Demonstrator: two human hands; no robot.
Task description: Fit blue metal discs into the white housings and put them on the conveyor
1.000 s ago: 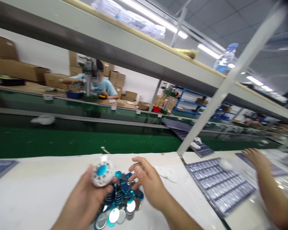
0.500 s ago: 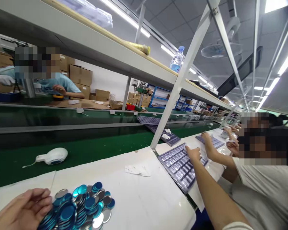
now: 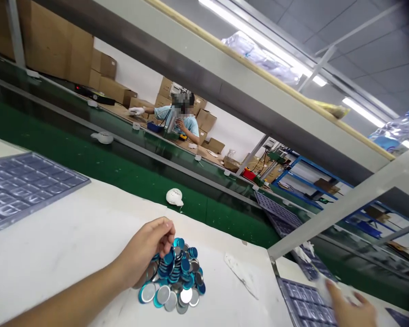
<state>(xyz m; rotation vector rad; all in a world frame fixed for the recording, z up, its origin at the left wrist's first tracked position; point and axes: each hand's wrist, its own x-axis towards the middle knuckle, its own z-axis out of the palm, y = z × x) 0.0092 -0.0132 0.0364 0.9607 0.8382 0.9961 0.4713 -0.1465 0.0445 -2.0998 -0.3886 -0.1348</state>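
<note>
A heap of thin blue-and-silver metal discs is piled on the white workbench, with the narrowly curled left hand against its left side; a grip cannot be confirmed. The light, stiff, slippery discs are best taken by their rims. The blurred right hand is seen beside a plastic tray, its state unclear.

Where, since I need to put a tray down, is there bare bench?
The white bench is free between the blister tray and the metal disc pile. A narrower strip lies between the pile and the paper scrap. Crowded around the pile, under the left hand.
</note>
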